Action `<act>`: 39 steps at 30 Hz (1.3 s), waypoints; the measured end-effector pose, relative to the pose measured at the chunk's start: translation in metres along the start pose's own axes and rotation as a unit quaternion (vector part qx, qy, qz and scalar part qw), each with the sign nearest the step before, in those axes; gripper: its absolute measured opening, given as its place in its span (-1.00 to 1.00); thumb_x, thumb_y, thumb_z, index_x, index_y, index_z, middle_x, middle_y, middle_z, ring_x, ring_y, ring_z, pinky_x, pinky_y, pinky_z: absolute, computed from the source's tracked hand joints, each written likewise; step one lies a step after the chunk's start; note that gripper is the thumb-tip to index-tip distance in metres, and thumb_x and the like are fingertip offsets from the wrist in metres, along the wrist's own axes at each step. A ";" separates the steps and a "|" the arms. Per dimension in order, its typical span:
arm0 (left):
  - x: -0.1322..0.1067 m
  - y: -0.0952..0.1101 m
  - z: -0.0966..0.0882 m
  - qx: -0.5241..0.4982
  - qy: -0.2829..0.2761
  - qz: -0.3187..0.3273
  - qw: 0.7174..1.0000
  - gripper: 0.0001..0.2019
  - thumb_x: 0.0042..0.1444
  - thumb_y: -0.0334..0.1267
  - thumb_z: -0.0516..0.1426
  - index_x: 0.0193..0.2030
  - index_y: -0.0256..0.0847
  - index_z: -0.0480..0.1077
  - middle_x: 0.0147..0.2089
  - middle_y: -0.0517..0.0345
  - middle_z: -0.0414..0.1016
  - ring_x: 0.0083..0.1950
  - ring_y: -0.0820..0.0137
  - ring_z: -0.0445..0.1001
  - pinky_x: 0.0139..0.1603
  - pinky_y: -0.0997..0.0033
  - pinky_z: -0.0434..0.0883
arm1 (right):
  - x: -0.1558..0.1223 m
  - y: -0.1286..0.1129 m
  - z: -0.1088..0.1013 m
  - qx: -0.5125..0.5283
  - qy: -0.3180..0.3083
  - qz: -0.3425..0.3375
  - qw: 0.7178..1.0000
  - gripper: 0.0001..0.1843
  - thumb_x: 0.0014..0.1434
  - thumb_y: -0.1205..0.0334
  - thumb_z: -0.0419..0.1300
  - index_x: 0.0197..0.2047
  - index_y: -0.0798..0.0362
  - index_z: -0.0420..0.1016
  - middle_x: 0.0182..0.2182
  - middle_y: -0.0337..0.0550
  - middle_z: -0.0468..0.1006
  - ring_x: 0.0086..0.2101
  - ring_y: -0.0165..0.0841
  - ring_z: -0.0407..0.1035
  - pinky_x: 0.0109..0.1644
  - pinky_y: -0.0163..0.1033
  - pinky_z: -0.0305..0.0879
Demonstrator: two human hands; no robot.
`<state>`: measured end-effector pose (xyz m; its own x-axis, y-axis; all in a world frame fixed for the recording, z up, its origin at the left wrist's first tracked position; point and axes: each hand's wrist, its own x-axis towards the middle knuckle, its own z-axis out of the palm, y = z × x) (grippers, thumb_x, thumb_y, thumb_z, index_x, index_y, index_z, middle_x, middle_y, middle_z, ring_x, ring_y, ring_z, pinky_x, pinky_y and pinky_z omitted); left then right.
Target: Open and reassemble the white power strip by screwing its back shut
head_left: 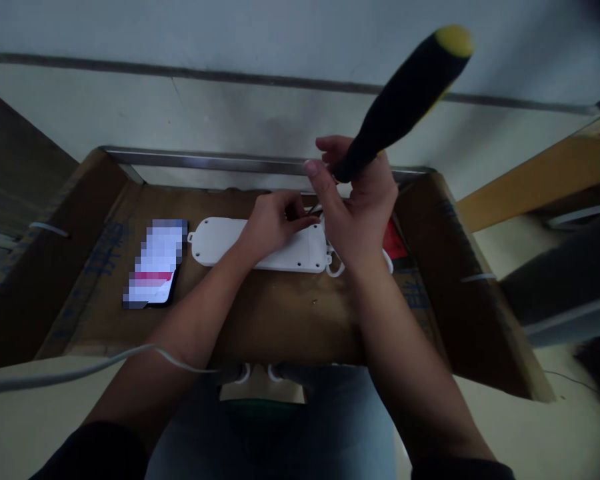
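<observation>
the fingers of the right hand were closed round the handle of a screwdriver, which was black with a yellow end and stood tilted up and away from the palm. the fingers of the left hand were bent downward and drawn close together beside a thin dark shaft; whether they pinched it could not be determined. directly below the left hand lay a white plastic power strip, set lengthwise on a cardboard box, with small round holes in its upward face and no legible marking. a white cord loop lay at its right end, just below the right hand. to the left of the strip lay a smartphone, its screen pixelated and unreadable. a red item was partly hidden behind the right hand. blue printing on the box flap was too blurred to read. a metal rail ran along the far side.
</observation>
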<state>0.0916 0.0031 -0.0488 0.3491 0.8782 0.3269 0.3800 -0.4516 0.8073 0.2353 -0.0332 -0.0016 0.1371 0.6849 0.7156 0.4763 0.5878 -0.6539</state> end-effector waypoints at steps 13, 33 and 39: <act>0.004 0.000 -0.001 0.008 0.022 -0.012 1.000 -0.61 0.18 -0.07 0.37 -0.47 -0.17 0.30 -0.47 0.25 0.41 -0.40 0.45 0.33 -0.33 0.36 0.25 | 0.003 -0.001 0.002 -0.004 0.045 -0.030 0.999 -0.90 0.44 0.13 0.13 -0.03 -0.07 0.37 -0.18 -0.17 0.52 -0.22 -0.38 0.46 -0.10 -0.20 0.42; 0.008 0.010 -0.011 -0.051 -0.053 0.017 0.997 -0.73 0.29 -0.12 0.22 -0.04 -0.26 0.62 -0.05 0.02 0.70 -0.08 0.34 0.57 -0.11 0.41 0.42 | 0.019 0.016 -0.008 0.072 -0.003 -0.012 0.997 -0.70 0.46 0.09 0.08 0.19 -0.08 0.37 -0.01 -0.17 0.64 -0.04 -0.35 0.59 0.04 -0.17 0.51; 0.007 0.010 -0.013 -0.039 -0.020 0.004 0.999 -0.78 0.21 -0.13 0.32 -0.18 -0.25 0.65 -0.24 0.11 0.68 -0.23 0.39 0.52 -0.16 0.39 0.41 | 0.016 0.006 -0.012 0.089 -0.015 -0.019 0.996 -0.53 0.30 0.17 0.32 0.24 0.04 0.39 0.06 -0.11 0.60 -0.05 -0.36 0.51 -0.07 -0.18 0.43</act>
<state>0.0872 0.0063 -0.0319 0.3866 0.8667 0.3153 0.3100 -0.4441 0.8406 0.2507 -0.0237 0.0085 0.0953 0.6715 0.7349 0.3194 0.6786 -0.6614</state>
